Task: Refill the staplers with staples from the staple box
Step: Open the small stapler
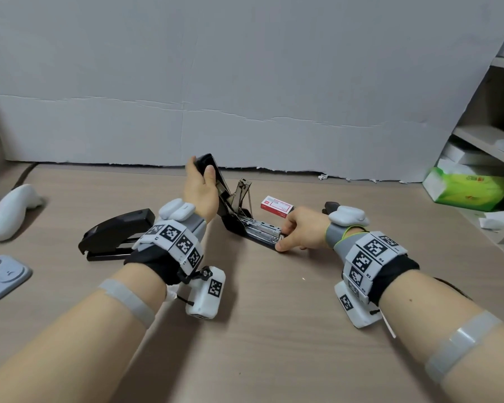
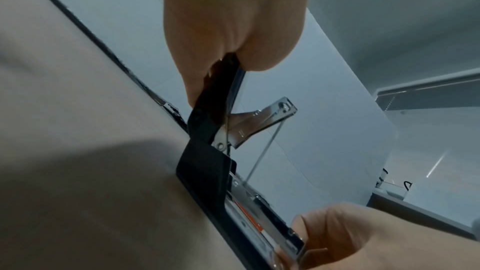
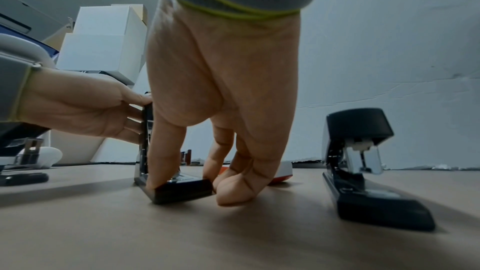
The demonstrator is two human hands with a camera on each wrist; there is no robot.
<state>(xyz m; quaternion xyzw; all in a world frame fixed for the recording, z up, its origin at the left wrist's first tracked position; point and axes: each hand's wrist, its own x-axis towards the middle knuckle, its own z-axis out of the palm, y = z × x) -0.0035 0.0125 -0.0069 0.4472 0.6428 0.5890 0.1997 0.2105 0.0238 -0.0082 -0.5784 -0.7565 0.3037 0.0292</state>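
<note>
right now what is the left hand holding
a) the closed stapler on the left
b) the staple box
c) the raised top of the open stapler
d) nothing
c: the left hand grips the raised top of the open stapler, while the staple box lies untouched on the table behind it.

Readable marks are few. White square-patterned marker band strapped round the right wrist (image 1: 370,254): small codes "R4" and "R3" printed beside the black-and-white squares, well behind the right hand's fingers; a third code lower down, too blurred to read. Same kind of marker band on the left wrist (image 1: 175,242): patterns only, no letters legible. Small red-and-white cardboard staple box (image 1: 277,207), just beyond the right fingers: printed label, too small to read. Green tissue pack (image 1: 467,189), far right of the fingers: red print, illegible.
</note>
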